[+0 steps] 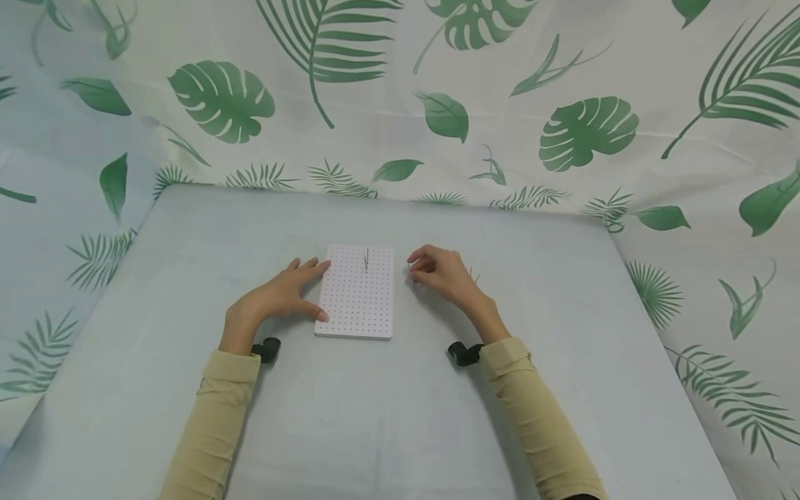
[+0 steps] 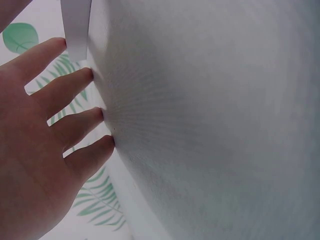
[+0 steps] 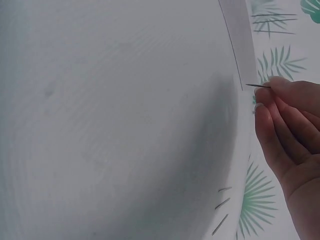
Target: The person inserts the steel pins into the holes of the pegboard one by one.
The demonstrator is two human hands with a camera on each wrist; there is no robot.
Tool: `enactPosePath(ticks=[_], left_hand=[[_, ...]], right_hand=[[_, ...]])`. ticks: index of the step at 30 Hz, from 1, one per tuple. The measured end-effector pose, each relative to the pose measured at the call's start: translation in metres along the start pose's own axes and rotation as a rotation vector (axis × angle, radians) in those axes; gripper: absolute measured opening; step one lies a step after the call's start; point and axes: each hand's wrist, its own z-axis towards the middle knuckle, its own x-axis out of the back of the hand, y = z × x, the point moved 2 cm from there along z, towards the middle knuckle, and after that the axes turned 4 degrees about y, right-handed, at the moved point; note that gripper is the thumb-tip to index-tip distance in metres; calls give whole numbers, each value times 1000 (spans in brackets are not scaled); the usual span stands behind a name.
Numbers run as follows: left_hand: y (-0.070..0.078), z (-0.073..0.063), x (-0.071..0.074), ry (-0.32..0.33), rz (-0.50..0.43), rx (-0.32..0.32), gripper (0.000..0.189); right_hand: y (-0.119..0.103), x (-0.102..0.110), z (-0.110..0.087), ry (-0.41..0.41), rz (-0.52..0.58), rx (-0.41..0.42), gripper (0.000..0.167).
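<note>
Pale tabletop (image 1: 375, 423); perforated board (image 1: 356, 298) lengthwise fore-and-aft; pinched pin (image 3: 257, 85) pointing downward

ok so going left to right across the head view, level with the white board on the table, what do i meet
left hand → white board with rows of small holes → right hand

Soft light; blurry shadow (image 3: 195, 150) nr R hand (image 1: 445, 276); wrist views dim, edges hazy.
</note>
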Motion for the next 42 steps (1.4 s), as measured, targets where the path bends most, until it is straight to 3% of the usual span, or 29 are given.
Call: enactPosePath(ticks=[27,42], left_hand=[[-3,2,0,4,8,1,106],[-3,1,-1,1,3,0,105]], right_hand=[[-18,-12,11,-13,81,-46,17],[-26,-19,15,-15,124,-9,12]])
